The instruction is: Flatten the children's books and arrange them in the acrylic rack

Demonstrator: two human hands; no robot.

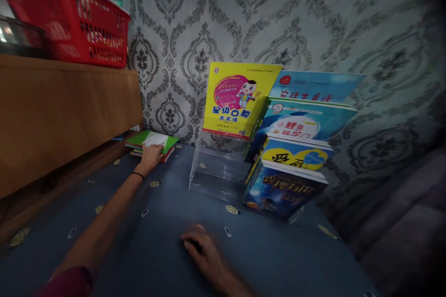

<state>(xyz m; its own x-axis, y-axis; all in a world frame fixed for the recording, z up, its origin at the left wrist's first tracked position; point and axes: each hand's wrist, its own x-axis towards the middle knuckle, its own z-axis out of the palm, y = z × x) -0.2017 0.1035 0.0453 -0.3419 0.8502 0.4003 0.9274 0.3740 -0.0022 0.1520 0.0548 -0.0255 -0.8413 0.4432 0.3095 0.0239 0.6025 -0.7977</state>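
Observation:
My left hand, a dark band at its wrist, reaches to a small stack of books at the far left of the table. Its fingers lie stretched over the near edge of the top one, a green book with a white patch. Whether any fingertip is under the cover is hidden. My right hand is low over the near middle of the table, loosely curled, thumb apart from the fingers, holding nothing. Beyond it stands a clear stepped book rack, with a yellow workbook upright at its back left.
On the rack's right half are a light blue book, a teal book, a yellow-and-blue book and a dark blue book. A wooden cabinet bearing a red basket borders the table's left. Patterned wall lies behind.

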